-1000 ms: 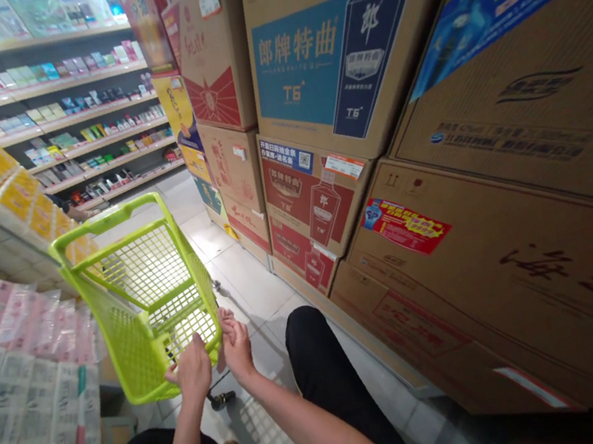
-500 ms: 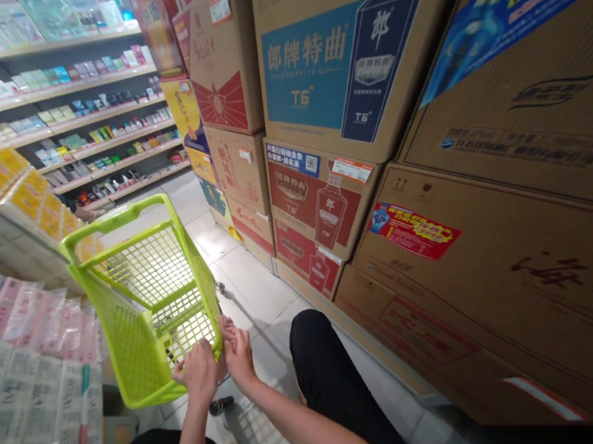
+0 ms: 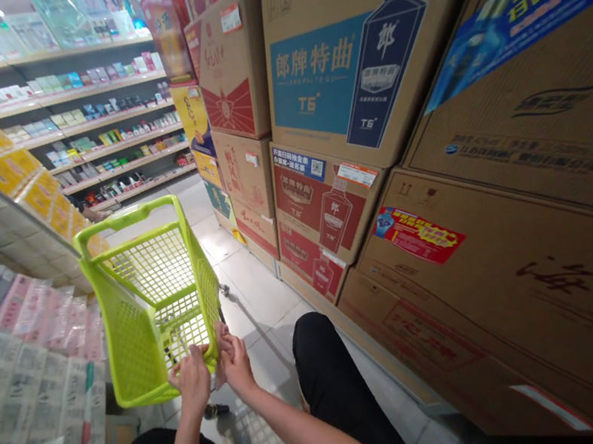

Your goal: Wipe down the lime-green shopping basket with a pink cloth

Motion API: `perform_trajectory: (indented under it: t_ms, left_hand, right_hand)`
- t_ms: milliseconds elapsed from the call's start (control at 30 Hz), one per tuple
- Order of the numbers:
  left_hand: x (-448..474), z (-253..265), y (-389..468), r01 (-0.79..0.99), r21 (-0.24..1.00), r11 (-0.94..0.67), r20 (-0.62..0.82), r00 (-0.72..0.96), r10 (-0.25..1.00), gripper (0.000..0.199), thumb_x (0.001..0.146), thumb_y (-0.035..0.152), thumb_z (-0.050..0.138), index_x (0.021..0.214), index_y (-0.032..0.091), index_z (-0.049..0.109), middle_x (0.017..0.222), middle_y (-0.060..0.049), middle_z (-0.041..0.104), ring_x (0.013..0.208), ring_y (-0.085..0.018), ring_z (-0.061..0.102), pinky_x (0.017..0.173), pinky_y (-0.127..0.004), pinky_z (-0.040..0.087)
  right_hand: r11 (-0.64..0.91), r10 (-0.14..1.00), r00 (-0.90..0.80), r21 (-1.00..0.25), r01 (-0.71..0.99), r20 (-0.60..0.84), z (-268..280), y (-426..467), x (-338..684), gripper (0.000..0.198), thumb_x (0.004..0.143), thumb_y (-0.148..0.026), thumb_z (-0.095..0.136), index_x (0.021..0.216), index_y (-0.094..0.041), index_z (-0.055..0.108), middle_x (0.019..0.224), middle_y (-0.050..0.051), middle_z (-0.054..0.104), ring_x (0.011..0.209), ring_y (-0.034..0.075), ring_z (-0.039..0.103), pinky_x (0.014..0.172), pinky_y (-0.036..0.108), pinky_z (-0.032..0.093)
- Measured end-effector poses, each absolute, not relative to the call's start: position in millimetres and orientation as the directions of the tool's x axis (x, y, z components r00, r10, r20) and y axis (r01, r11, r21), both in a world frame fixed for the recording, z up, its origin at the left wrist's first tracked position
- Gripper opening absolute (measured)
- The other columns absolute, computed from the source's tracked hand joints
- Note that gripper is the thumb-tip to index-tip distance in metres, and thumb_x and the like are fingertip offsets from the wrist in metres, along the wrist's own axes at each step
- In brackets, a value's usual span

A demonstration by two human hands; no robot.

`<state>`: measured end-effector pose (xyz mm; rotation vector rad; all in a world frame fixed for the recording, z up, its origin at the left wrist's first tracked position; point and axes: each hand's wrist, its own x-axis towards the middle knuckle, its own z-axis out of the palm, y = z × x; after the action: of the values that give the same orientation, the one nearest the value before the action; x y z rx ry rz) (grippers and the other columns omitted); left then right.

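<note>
Holding left hand (image 3: 192, 379) and right hand (image 3: 234, 361) half-curled at near edge of green cart (image 3: 133, 343) — likely to steady it between wrapped packs (image 3: 22, 393) and cartons (image 3: 327, 201) — with any pinch too hidden to judge.

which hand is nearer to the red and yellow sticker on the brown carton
Right. The right hand is at the near right corner of the green cart, left of the sticker; the left hand is farther left, at its near edge.

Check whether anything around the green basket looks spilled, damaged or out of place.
Nothing stands out. The green basket looks intact, left hand and right hand at its near end; the cartons stand stacked, and no spill shows on the visible floor.
</note>
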<state>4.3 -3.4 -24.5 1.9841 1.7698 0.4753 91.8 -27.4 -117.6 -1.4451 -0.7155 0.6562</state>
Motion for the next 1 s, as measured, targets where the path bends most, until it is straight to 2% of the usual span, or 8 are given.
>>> perform_trajectory:
  t_ms: [100,200,333,467,633,733,833,1000]
  left_hand:
    - [9,-30,-8,0.846,0.518,-0.126,0.025,0.132,0.991,0.060,0.097,0.044,0.013,0.105,0.024,0.069,0.108,-0.007,0.073,0.113,-0.026,0.056,0.103,-0.052,0.027]
    - [11,-37,-12,0.842,0.515,-0.162,0.076,0.144,0.987,0.060,0.097,0.041,0.013,0.103,0.023,0.070,0.109,-0.008,0.072,0.115,-0.025,0.055,0.104,-0.051,0.027]
    - [14,-42,-17,0.829,0.523,-0.196,0.124,0.154,0.980,0.062,0.098,0.042,0.011,0.103,0.023,0.070,0.109,-0.009,0.071,0.115,-0.025,0.055,0.104,-0.050,0.027]
    - [18,-44,-21,0.832,0.523,-0.183,0.125,0.137,0.983,0.062,0.098,0.044,0.011,0.104,0.025,0.069,0.105,-0.008,0.072,0.113,-0.024,0.055,0.105,-0.051,0.026]
    - [16,-46,-24,0.832,0.521,-0.192,0.122,0.151,0.981,0.066,0.097,0.046,0.006,0.100,0.024,0.069,0.098,-0.008,0.071,0.109,-0.025,0.056,0.106,-0.051,0.026]
    - [11,-48,-22,0.818,0.543,-0.192,0.101,0.163,0.981,0.071,0.096,0.047,0.002,0.104,0.024,0.068,0.103,-0.008,0.071,0.113,-0.025,0.055,0.107,-0.052,0.025]
    - [5,-49,-18,0.793,0.583,-0.176,0.066,0.170,0.983,0.077,0.095,0.047,-0.004,0.106,0.024,0.068,0.114,-0.009,0.069,0.120,-0.025,0.052,0.109,-0.052,0.023]
    - [6,-44,-17,0.777,0.619,-0.117,0.025,0.129,0.991,0.086,0.093,0.048,-0.011,0.101,0.021,0.070,0.106,-0.011,0.070,0.117,-0.025,0.055,0.111,-0.051,0.022]
  right_hand:
    - [-0.071,0.724,0.688,-0.997,0.007,-0.047,-118,-31,90,0.033,0.072,-0.006,0.052,0.099,-0.019,0.065,0.102,0.008,0.062,0.098,0.022,0.064,0.090,0.034,0.052]
    - [0.066,0.716,0.684,-0.989,0.131,0.138,-92,-31,96,0.038,0.078,-0.006,0.047,0.109,-0.020,0.063,0.112,0.009,0.058,0.111,0.020,0.059,0.099,0.035,0.047]
    - [0.208,0.762,0.545,-0.929,0.307,0.351,-56,-34,103,0.042,0.082,-0.003,0.043,0.111,-0.024,0.064,0.122,0.008,0.051,0.121,0.019,0.051,0.107,0.034,0.042]
    - [0.191,0.779,0.501,-0.903,0.385,0.378,-50,-31,104,0.045,0.081,0.000,0.043,0.111,-0.025,0.066,0.124,0.010,0.047,0.121,0.021,0.048,0.105,0.037,0.042]
    - [0.220,0.787,0.450,-0.874,0.433,0.422,-37,2,117,0.038,0.079,0.000,0.047,0.098,-0.022,0.070,0.118,0.009,0.050,0.118,0.022,0.047,0.105,0.040,0.040]
    - [0.222,0.813,0.399,-0.859,0.462,0.425,-26,10,125,0.034,0.076,0.001,0.049,0.090,-0.020,0.071,0.113,0.008,0.053,0.113,0.022,0.047,0.103,0.039,0.040]
    - [0.229,0.856,0.303,-0.833,0.504,0.419,-24,-8,125,0.030,0.073,0.000,0.051,0.083,-0.021,0.069,0.107,0.006,0.055,0.107,0.021,0.048,0.099,0.037,0.040]
    - [0.279,0.875,0.221,-0.822,0.496,0.430,-31,-43,118,0.031,0.071,0.000,0.049,0.082,-0.022,0.067,0.106,0.005,0.056,0.108,0.020,0.049,0.099,0.036,0.040]
